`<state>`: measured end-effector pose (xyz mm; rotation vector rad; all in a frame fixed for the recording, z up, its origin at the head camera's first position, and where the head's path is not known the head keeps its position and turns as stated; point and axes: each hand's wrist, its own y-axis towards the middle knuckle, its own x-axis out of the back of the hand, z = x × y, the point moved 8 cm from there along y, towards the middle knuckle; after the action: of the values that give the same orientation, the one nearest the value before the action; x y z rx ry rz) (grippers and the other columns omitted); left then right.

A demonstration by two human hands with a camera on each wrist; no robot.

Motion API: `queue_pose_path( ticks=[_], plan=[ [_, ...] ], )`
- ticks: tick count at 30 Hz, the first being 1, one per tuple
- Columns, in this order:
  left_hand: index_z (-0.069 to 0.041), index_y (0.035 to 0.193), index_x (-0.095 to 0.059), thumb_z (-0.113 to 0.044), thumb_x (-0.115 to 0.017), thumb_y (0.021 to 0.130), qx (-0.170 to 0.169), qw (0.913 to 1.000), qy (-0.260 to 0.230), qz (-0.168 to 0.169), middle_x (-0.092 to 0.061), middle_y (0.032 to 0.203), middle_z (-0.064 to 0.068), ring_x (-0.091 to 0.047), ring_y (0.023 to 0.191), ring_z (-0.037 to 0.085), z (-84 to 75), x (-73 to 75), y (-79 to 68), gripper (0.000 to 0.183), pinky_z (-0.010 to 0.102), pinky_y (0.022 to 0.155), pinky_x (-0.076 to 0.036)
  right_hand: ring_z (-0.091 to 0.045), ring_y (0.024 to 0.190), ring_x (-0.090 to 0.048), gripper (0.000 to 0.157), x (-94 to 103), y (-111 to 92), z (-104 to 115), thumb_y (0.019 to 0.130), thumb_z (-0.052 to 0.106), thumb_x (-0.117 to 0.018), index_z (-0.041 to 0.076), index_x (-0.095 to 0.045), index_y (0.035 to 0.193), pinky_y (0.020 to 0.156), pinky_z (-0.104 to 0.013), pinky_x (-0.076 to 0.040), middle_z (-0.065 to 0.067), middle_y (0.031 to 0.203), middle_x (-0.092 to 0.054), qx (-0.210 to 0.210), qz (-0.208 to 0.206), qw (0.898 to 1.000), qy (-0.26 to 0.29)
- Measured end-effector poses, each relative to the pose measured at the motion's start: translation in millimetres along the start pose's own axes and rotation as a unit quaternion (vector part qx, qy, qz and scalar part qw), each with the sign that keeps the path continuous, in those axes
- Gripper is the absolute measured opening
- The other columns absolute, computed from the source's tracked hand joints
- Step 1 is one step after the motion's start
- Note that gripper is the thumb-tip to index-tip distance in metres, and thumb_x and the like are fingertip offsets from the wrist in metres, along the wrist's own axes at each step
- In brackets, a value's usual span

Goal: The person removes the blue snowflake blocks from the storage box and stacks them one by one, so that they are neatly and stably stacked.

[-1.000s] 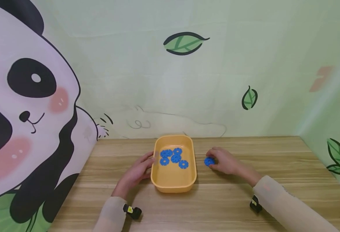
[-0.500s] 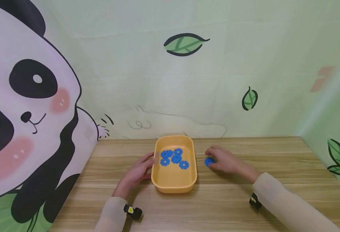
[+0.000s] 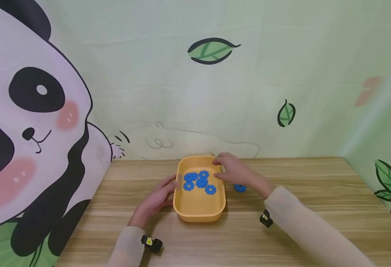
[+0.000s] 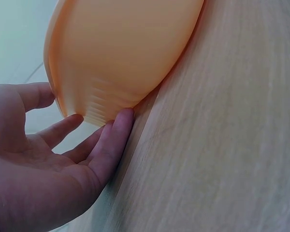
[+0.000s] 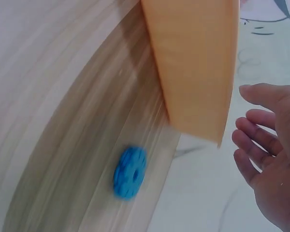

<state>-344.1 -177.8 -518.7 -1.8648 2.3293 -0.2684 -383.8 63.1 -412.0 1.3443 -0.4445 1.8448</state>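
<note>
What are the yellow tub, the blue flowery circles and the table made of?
Yellow rounded rectangular tub: probably smooth plastic, softly shiny, with moulded-looking ridges.
Blue round notched discs: likely plastic, evenly coloured; too small to judge shine.
Flat brown wood-grain tabletop: smooth, perhaps wood or wood-look board; the streaks can't settle which.

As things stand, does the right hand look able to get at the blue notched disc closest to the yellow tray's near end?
Probably yes: the right hand looks empty at the rim of the yellow tray, whose top is open, and nothing visible covers that blue notched disc.
</note>
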Motion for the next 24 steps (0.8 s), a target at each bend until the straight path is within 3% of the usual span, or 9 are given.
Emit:
queue_pose_path(
  ticks=[6,12,24],
  plan=[
    [-0.012,0.162,-0.041,-0.027,-0.052,0.112,-0.002,1.0,-0.004,0.005,-0.057,0.149,0.023,-0.057,0.136,0.037,-0.5,0.6,-0.3,0.053,0.053,0.102,-0.057,-0.032,0.118,-0.064,0.036,-16.8,20.5,17.8,0.095,0.018,-0.08,-0.002,-0.072,0.124,0.105,-0.047,-0.053,-0.015,0.12,-0.07,0.024,0.003,1.0,0.009],
    [-0.012,0.162,-0.04,-0.028,-0.052,0.113,-0.001,1.0,-0.001,0.008,-0.056,0.15,0.024,-0.056,0.137,0.037,-2.3,0.6,-0.6,0.053,0.052,0.101,-0.057,-0.03,0.113,-0.066,0.036,-37.9,36.7,19.3,0.092,0.015,-0.082,-0.003,-0.073,0.122,0.103,-0.046,-0.054,-0.013,0.117,-0.072,0.045,0.004,0.999,0.013],
    [-0.01,0.162,-0.04,-0.026,-0.052,0.113,-0.002,0.9999,-0.006,0.014,-0.055,0.151,0.023,-0.057,0.137,0.037,-1.7,-0.4,-1.1,0.053,0.052,0.1,-0.058,-0.029,0.111,-0.065,0.035,-58.5,41.0,18.6,0.09,0.019,-0.086,0.0,-0.074,0.117,0.104,-0.046,-0.052,-0.011,0.114,-0.072,0.023,0.022,0.999,0.01]
  ],
)
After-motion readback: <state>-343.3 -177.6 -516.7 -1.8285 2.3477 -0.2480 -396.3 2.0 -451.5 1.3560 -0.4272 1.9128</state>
